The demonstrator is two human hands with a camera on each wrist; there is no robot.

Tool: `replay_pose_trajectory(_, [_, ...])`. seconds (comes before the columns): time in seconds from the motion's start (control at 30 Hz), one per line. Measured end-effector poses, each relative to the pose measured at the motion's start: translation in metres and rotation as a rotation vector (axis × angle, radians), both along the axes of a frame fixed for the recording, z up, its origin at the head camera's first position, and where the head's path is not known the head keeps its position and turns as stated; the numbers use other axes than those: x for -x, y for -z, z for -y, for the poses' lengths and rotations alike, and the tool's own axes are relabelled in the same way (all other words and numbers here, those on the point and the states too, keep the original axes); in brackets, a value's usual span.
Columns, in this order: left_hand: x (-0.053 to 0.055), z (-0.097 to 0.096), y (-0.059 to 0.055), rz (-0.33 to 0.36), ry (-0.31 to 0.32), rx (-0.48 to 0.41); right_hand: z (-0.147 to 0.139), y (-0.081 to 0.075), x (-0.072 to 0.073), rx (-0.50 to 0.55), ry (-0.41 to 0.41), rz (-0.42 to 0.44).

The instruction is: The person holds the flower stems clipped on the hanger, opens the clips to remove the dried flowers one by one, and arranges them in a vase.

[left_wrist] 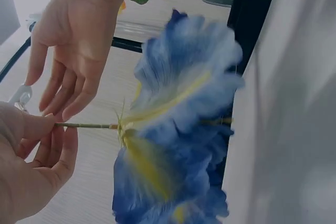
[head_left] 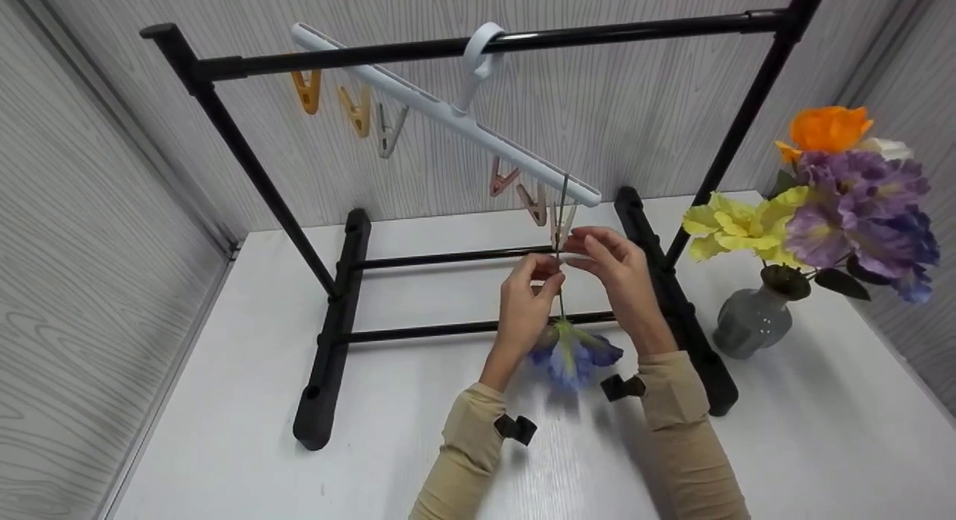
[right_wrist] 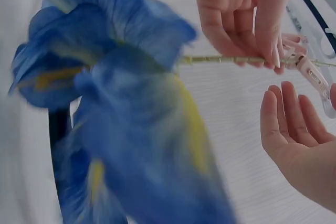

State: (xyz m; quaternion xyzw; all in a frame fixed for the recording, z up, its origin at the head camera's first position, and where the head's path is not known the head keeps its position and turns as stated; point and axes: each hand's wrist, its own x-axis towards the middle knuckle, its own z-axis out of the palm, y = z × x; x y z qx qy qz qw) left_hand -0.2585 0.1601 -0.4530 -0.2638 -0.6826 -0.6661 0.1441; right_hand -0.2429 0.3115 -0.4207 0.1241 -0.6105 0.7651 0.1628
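A blue artificial iris (head_left: 571, 356) hangs head down, its thin green stem running up past the right end of the white clip hanger (head_left: 463, 124). My left hand (head_left: 526, 299) pinches this stem between thumb and fingertips, clearly seen in the left wrist view. Beside it, my right hand (head_left: 616, 270) has its fingers loosely extended around the lowest pale clothespin (head_left: 562, 225). In the right wrist view those fingers (right_wrist: 289, 116) sit just below a pinkish clothespin (right_wrist: 312, 74), with no stem between them. Large blue petals (right_wrist: 142, 124) fill much of that view.
The hanger hooks over a black rack (head_left: 373, 54) standing on the white table (head_left: 224, 400). Other clothespins, such as an orange one (head_left: 306, 93), dangle from it. At right, a grey vase (head_left: 753, 322) holds yellow, purple and orange flowers (head_left: 859, 199).
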Motion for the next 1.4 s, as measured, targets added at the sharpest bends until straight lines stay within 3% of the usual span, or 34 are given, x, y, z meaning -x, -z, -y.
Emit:
replay_pose_trajectory(0.13, [-0.002,-0.001,-0.001,0.033,0.059,-0.013,0.004,-0.004,0.001,0.112,-0.043,-0.007])
replay_pose_trajectory(0.47, [-0.003,-0.004,0.000,0.065,0.107,0.019,0.011,-0.016,0.006,0.341,-0.119,-0.009])
replay_pose_trajectory(0.67, [-0.004,-0.005,0.002,0.102,0.139,0.051,0.021,-0.019,0.009,0.380,-0.180,0.030])
replay_pose_trajectory(0.8, [-0.004,-0.004,0.000,0.120,0.147,0.082,0.027,-0.020,0.010,0.349,-0.153,0.044])
replay_pose_trajectory(0.87, [-0.003,-0.003,0.000,0.120,0.134,0.095,0.030,-0.020,0.010,0.279,-0.084,0.026])
replay_pose_trajectory(0.93, [-0.003,-0.002,0.001,0.108,0.109,0.106,0.033,-0.019,0.009,0.142,0.058,-0.038])
replay_pose_trajectory(1.1, [-0.002,-0.003,0.002,0.006,0.034,0.139,0.051,-0.017,0.004,-0.327,0.587,-0.300])
replay_pose_trajectory(1.17, [-0.004,-0.004,0.002,-0.029,0.023,0.156,0.059,-0.015,0.004,-0.447,0.741,-0.385])
replay_pose_trajectory(1.27, [-0.007,-0.004,0.003,-0.042,0.028,0.178,0.066,-0.012,0.006,-0.536,0.871,-0.438])
replay_pose_trajectory(1.4, [-0.010,-0.005,0.004,-0.022,0.056,0.184,0.067,-0.010,0.008,-0.592,0.952,-0.461])
